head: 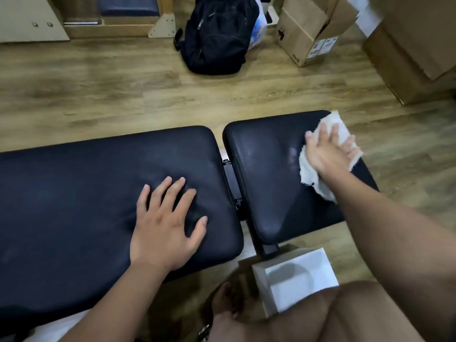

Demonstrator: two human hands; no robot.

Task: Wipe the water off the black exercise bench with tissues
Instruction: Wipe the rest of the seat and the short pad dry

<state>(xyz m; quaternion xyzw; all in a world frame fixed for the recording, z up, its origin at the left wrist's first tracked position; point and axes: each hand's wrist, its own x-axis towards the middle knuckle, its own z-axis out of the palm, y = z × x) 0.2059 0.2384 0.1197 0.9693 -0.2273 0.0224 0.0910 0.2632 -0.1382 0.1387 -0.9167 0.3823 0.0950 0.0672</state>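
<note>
Mid-wipe, I judge: R hand (328, 151), fingers spread flat, presses crumpled white tissue wad (309, 175) at far-right end of black padded exercise bench (74, 193). L hand (165, 230) splayed on left pad. Next: sweep left w/ steady pressure.

Soft, even indoor light, faint sheen on the black desk (98, 193). My right grip (328, 149) is motion-blurred; the far floor (123, 82) bows with wide-angle distortion.

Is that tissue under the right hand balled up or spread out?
Spread out. The tissue lies flat on the black bench, its ragged edges showing past the right hand, whose straight fingers press it.
</note>
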